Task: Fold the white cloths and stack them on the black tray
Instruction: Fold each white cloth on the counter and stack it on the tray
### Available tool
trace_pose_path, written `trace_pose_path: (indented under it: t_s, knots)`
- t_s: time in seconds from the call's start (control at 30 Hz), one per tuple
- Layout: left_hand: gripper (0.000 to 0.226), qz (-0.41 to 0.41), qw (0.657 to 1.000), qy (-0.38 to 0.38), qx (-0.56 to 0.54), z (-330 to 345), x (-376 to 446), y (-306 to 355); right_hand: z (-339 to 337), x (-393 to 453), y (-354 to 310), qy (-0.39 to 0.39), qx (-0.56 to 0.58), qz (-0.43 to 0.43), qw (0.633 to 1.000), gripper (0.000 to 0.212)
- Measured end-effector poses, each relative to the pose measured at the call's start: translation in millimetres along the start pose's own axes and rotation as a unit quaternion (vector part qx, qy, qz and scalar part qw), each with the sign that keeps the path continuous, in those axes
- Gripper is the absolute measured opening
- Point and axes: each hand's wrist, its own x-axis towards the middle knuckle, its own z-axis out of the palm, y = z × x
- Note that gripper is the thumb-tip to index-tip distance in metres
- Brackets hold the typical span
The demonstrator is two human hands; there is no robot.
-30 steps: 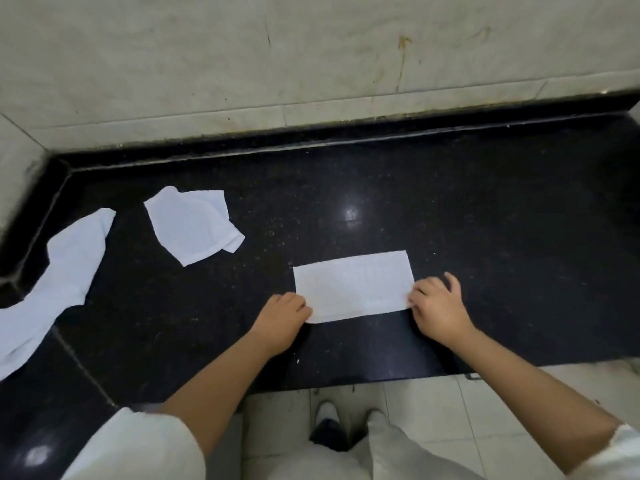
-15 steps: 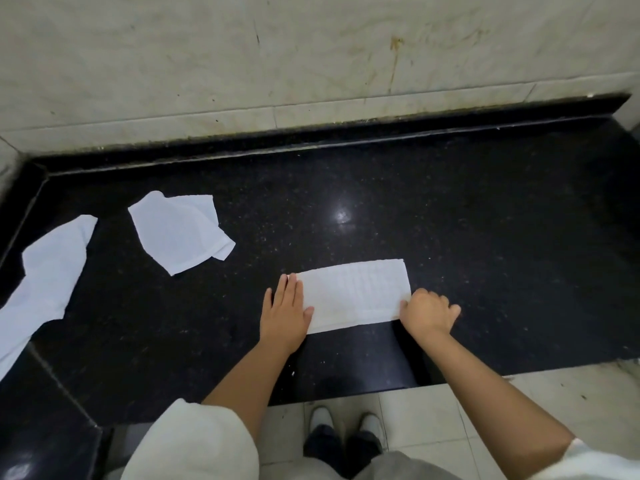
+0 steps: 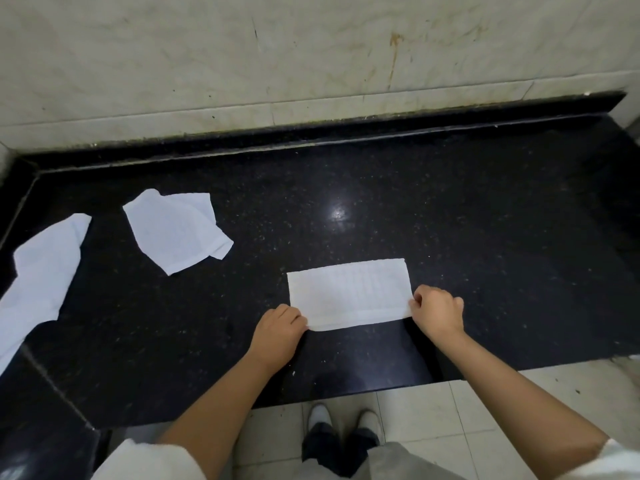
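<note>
Black speckled counter (image 3: 450, 209), marble wall (image 3: 311, 57) | left hand (image 3: 277, 332), right hand (image 3: 438, 311): each grip pinching folded cloth (image 3: 349, 294)

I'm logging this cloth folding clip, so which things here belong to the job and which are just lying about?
Job: folded cloth pinched by left hand and right hand; crumpled cloth; long cloth. No black tray in view.

Just there: black counter, marble wall, shoes.
</note>
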Motion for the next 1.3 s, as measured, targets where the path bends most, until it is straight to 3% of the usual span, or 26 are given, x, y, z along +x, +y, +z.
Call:
trace_pose_path:
  t_s: [0.1, 0.27, 0.4, 0.53, 0.57, 0.7, 0.8, 0.9, 1.07, 1.17, 1.3]
  knots:
    - [0.015, 0.016, 1.0, 0.021, 0.014, -2.1, 0.5, 1.8, -1.0, -1.8, 1.1, -0.001, 0.006, 0.011, 1.0, 0.02]
    - [0.025, 0.009, 0.999, -0.047, 0.007, -12.3, -2.8, 2.5, 8.1, -18.3, -11.7, -0.023, -0.05, 0.039, 0.998, 0.03]
    - [0.034, -0.138, 0.99, 0.008, -0.017, -23.1, 10.4, 12.5, 7.7, -15.5, -23.4, -0.034, 0.008, 0.096, 0.995, 0.022]
    - [0.053, -0.222, 0.957, -0.185, -0.017, -19.9, 19.0, 17.5, -1.9, -16.5, -38.9, 0.036, 0.046, 0.048, 0.997, 0.02]
    - [0.054, -0.224, 0.954, -0.198, -0.012, -18.5, 19.1, 17.9, -3.2, -17.6, -46.0, 0.061, 0.055, 0.019, 0.996, 0.02]
    - [0.053, -0.226, 0.965, -0.134, -0.002, -23.9, 7.9, 16.0, 0.1, -39.3, -92.2, 0.109, 0.063, -0.135, 0.983, 0.011]
    - [0.051, -0.27, 0.96, -0.073, 0.004, -24.7, -12.1, 3.0, 17.6, -49.9, -124.7, 0.116, 0.001, -0.22, 0.969, 0.018]
    - [0.038, -0.263, 0.963, -0.017, 0.058, -22.1, -41.5, -14.9, 41.0, -51.0, -144.4, 0.034, 0.013, -0.235, 0.971, 0.014]
    - [0.029, -0.269, 0.961, 0.0, 0.062, -19.5, -74.7, -26.6, 59.5, -49.5, -150.0, 0.061, 0.009, -0.223, 0.973, 0.018]
    - [0.024, -0.246, 0.968, 0.023, 0.039, -16.0, -74.9, -24.6, 53.2, -50.9, -139.4, -0.016, 0.021, -0.255, 0.967, 0.03]
    - [0.041, -0.16, 0.983, 0.074, -0.055, -16.4, -50.9, -9.2, 37.4, -50.6, -92.5, 0.041, 0.017, -0.332, 0.942, 0.029]
